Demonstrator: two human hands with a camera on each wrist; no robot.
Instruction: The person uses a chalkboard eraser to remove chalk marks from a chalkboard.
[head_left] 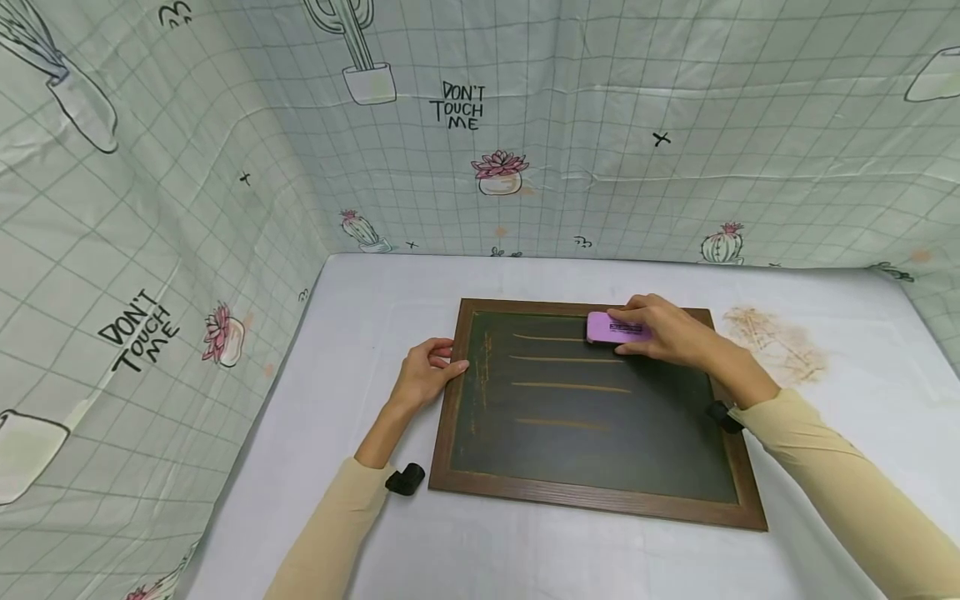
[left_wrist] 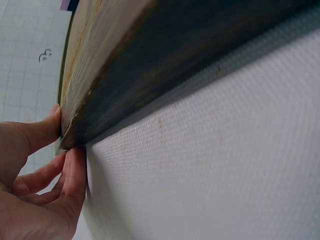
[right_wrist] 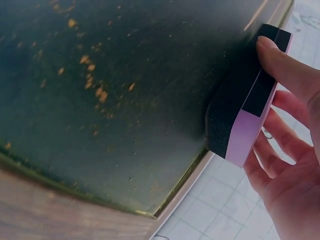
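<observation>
A wood-framed chalkboard (head_left: 675, 442) lies on the white table, bearing several orange-yellow chalk lines and a smeared vertical streak at its left. My right hand (head_left: 667, 329) grips a purple chalkboard eraser (head_left: 600, 327) near the board's upper edge, over the right end of the top line. In the right wrist view the eraser (right_wrist: 242, 132) shows its black felt side against the board, thumb on one side and fingers on the other. At the board's left frame, my left hand (head_left: 423, 375) pinches the edge; the left wrist view shows thumb above and fingers below the wooden frame (left_wrist: 100, 60).
Orange chalk dust (head_left: 780, 342) is smeared on the table (head_left: 360, 333) right of the board. Chalk specks (right_wrist: 95, 85) dot the board's surface. A patterned grid cloth (head_left: 600, 125) rises behind the table and along its sides. Black wrist cameras sit on both sleeves.
</observation>
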